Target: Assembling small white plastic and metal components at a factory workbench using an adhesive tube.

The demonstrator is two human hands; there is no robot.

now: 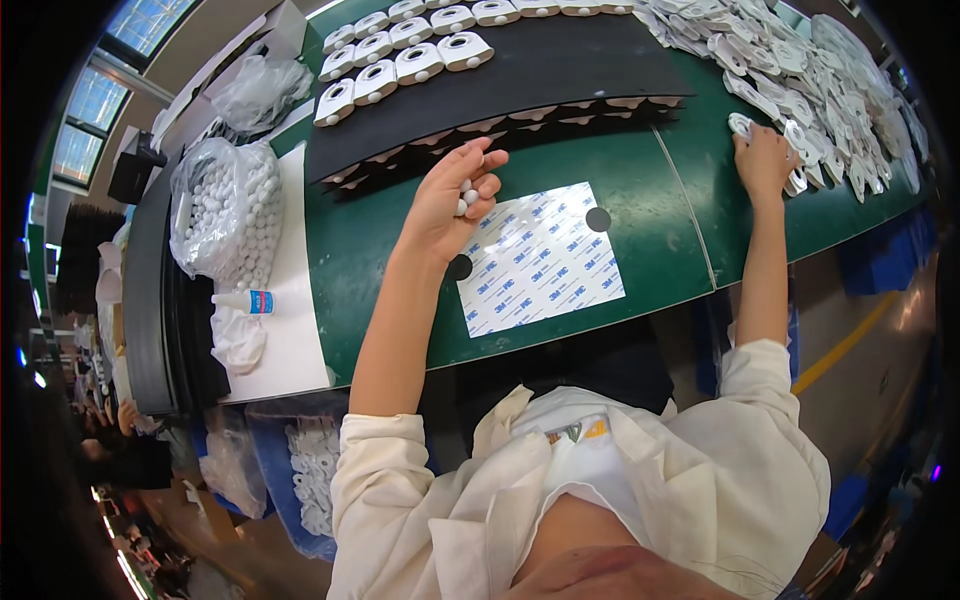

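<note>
Several small white balls (467, 199) lie in the curled fingers of my left hand (455, 195), which is held palm up above the green table. Below it lies a white sheet with blue print (545, 262), with a black disc (598, 219) at its right edge and another black disc (459, 267) at its left. At the right, my right hand (764, 160) is closed on a flat white plastic part (740, 124) at the edge of a big heap of similar parts (800, 90). Its fingertips are partly hidden by the back of the hand.
Stacked black boards (560, 65) carry rows of white parts (418, 62) at the far side. On the left stand a clear bag of white balls (225, 205) and a small glue bottle (245, 301). Blue bins (285, 465) sit below the table edge.
</note>
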